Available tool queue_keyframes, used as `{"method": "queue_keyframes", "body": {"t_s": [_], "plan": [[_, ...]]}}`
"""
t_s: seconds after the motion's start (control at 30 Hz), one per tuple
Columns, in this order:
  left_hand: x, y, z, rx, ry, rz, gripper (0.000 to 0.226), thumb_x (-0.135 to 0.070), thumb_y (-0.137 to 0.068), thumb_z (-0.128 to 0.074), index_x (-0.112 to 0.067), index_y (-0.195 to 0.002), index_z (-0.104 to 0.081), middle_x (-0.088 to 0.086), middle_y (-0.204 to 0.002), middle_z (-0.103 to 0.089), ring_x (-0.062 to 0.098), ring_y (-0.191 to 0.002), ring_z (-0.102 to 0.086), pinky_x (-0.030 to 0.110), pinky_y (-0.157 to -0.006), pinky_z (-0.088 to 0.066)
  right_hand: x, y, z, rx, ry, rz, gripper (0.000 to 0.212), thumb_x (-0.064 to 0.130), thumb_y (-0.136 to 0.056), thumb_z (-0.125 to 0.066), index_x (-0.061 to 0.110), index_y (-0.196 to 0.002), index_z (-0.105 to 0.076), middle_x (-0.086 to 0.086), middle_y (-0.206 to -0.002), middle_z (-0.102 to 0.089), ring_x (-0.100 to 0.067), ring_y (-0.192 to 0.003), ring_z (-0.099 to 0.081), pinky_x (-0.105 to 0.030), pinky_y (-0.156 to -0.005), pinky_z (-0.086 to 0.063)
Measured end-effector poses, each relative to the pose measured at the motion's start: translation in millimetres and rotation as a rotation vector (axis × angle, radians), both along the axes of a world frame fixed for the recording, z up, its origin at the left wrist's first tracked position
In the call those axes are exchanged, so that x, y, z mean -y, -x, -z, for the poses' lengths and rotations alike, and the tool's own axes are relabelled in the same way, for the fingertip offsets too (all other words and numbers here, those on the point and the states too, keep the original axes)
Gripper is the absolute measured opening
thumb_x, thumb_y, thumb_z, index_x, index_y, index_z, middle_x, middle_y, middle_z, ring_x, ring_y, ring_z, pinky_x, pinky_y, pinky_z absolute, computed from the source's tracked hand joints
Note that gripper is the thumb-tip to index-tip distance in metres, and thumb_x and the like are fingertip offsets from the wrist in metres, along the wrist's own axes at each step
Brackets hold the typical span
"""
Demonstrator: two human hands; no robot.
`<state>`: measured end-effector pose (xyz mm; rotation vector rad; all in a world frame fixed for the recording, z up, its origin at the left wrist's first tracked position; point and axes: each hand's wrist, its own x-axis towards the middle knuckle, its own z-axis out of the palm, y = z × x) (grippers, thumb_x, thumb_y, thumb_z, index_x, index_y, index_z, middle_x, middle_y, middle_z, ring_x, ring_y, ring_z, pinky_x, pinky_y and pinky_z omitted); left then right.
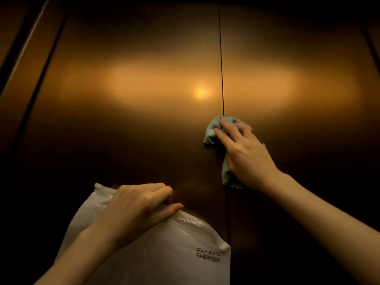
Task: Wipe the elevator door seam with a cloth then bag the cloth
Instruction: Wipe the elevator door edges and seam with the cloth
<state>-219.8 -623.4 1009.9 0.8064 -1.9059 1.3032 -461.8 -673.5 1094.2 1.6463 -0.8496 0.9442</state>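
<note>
Now, right hand (244, 153): flat fingers pressing cloth (213, 128) onto seam (221, 68)
Left hand (139, 206): left of seam, low, pinching bag (174, 254) rim
Cloth: crumpled, straddling seam

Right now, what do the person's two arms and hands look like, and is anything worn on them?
Both forearms are bare as far as the picture shows: no sleeve is in view. The left hand and right hand wear no glove, and no ring, watch or bracelet shows. The light is dim and amber.

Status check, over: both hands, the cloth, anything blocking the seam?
Right hand presses cloth flat on door seam. Left hand grips bag. Seam above unobstructed.
</note>
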Motion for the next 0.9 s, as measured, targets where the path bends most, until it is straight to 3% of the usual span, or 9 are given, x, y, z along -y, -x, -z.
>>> {"method": "queue_keyframes", "body": {"t_s": [0.1, 0.3, 0.6, 0.8, 0.9], "plan": [[-5, -1, 26, 0.018, -0.065, -0.046, 0.026, -0.047, -0.087, -0.044, -0.027, -0.069, -0.047, -0.014, -0.059, -0.048, -0.002, -0.047, -0.037, 0.008, -0.046, -0.017, 1, 0, 47, 0.037, -0.024, -0.070, 0.053, 0.010, -0.081, -0.056, 0.006, -0.133, -0.049, -0.016, -0.141, -0.045, -0.041, -0.122, -0.045, -0.051, -0.090, -0.048], [-14, 8, 77, 0.085, -0.144, -0.072, 0.029, -0.045, -0.086, -0.045, -0.025, -0.065, -0.049, -0.012, -0.057, -0.048, 0.003, -0.045, -0.044, 0.016, -0.042, -0.022, 4, -5, 137, 0.101, 0.005, -0.099, 0.050, 0.013, -0.084, -0.041, 0.006, -0.133, -0.049, -0.015, -0.142, -0.043, -0.035, -0.124, -0.040, -0.045, -0.094, -0.045], [-21, -5, 136, 0.061, -0.324, -0.073, 0.031, -0.043, -0.087, -0.047, -0.022, -0.064, -0.050, -0.008, -0.058, -0.051, 0.010, -0.047, -0.050, 0.021, -0.040, -0.029, -5, -19, 240, 0.275, -0.118, -0.147, 0.050, 0.006, -0.085, -0.049, 0.006, -0.135, -0.045, -0.013, -0.145, -0.040, -0.036, -0.127, -0.037, -0.049, -0.095, -0.043], [-29, 1, 176, -0.035, -0.524, -0.160, 0.039, -0.054, -0.083, -0.043, -0.024, -0.057, -0.043, -0.008, -0.052, -0.048, 0.010, -0.044, -0.048, 0.021, -0.039, -0.019, -10, -11, 316, 0.258, -0.205, -0.105, 0.053, 0.007, -0.086, -0.049, 0.008, -0.138, -0.040, -0.013, -0.146, -0.036, -0.037, -0.129, -0.035, -0.046, -0.099, -0.039], [-34, 3, 198, -0.062, -0.636, -0.203, 0.038, -0.058, -0.083, -0.039, -0.029, -0.059, -0.040, -0.011, -0.054, -0.046, 0.006, -0.045, -0.049, 0.017, -0.040, -0.013, -18, -4, 360, 0.237, -0.268, -0.085, 0.059, 0.002, -0.080, -0.054, 0.010, -0.137, -0.039, -0.011, -0.145, -0.034, -0.037, -0.125, -0.036, -0.048, -0.093, -0.044]]}}
